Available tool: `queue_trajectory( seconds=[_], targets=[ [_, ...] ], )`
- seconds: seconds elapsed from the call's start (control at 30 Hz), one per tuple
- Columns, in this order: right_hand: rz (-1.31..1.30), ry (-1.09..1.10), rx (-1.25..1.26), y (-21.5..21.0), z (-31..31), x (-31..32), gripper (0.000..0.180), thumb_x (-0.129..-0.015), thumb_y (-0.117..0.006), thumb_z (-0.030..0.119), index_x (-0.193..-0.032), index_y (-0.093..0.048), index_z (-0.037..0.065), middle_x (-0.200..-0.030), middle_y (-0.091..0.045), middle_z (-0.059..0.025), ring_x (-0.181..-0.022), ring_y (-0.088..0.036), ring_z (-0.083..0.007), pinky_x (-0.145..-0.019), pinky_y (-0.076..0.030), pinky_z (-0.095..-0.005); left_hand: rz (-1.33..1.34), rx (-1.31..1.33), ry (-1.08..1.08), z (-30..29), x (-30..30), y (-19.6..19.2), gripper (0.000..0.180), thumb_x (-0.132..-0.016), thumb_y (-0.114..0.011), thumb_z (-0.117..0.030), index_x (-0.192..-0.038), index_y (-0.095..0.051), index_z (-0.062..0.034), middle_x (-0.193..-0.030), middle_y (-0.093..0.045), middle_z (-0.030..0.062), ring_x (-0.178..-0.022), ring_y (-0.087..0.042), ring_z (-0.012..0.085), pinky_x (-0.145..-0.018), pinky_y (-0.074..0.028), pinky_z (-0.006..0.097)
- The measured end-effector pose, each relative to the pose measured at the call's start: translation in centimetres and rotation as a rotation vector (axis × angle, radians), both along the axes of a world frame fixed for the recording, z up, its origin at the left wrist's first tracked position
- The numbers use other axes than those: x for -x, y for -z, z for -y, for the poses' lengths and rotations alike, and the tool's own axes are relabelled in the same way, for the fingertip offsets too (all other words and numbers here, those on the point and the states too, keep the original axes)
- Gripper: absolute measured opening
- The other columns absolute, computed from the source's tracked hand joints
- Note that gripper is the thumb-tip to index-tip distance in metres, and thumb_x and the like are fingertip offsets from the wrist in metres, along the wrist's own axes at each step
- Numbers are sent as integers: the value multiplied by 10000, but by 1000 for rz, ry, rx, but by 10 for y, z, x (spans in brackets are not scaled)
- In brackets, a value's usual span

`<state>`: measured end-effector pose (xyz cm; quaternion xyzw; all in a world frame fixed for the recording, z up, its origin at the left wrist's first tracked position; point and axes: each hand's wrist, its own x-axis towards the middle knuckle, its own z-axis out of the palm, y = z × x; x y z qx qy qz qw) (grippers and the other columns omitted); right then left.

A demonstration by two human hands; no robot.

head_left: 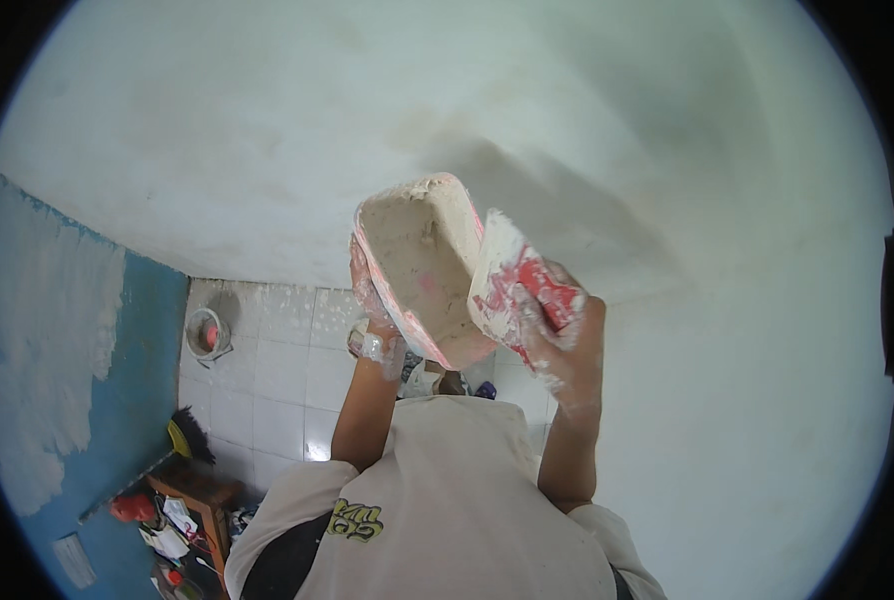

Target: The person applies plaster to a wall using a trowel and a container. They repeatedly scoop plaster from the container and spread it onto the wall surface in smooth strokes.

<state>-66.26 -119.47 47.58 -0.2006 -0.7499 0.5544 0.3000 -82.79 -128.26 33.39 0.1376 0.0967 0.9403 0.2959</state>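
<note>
My left hand supports a rectangular plastic tub, its fingers and palm along the tub's left side. Pale filler coats the tub's inside and rim, and pink shows through on the outer edges. In my right hand is a scraper with a red grip and a wide blade, both smeared with the same white paste. The blade stands upright against or very close to the tub's right rim; I cannot tell whether they touch. White paste covers both hands.
A pale wall rises ahead, and a blue wall partly coated white stands at left. Below on the tiled floor are a bucket and, near the wall, a broom. A cluttered wooden table stands lower left.
</note>
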Motion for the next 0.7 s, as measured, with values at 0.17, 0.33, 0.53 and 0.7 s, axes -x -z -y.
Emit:
queue_trajectory(
  seconds=[0.17,0.33,0.53,0.7],
  targets=[
    [273,39,-285,-22,-8,-10,290,-804,-584,46,-1081,-609,-37,-748,-653,-126,-647,-612,-154,-666,-486,-271,-146,59,-97,-21,-23,-36,655,-939,-354,-556,-1402,-366,-93,-1383,-425,144,-1228,-462,309,-997,-437,461],
    [410,82,-386,-25,-20,-14,281,-799,-581,50,-1069,-618,-21,-732,-645,-162,-604,-606,-212,-629,-481,-302,-326,161,-225,-32,-44,-58,673,-935,-358,-563,-1411,-354,-87,-1410,-398,146,-1255,-433,315,-1025,-409,464],
    [250,104,-668,1,-34,-14,290,-766,-614,93,-1035,-629,-14,-608,-581,-163,-519,-540,-322,-580,-450,-399,-368,181,-153,-41,-71,-57,800,-901,-445,-572,-1460,-217,-46,-1477,-300,147,-1324,-346,295,-1080,-329,452],
    [475,-15,-421,-7,-43,-13,287,-742,-643,119,-998,-628,-10,-716,-596,-204,-660,-524,-378,-709,-425,-442,-345,225,-250,-59,-82,-45,695,-928,-420,-516,-1421,-289,-44,-1479,-298,158,-1319,-359,304,-1086,-328,448]
  ],
)
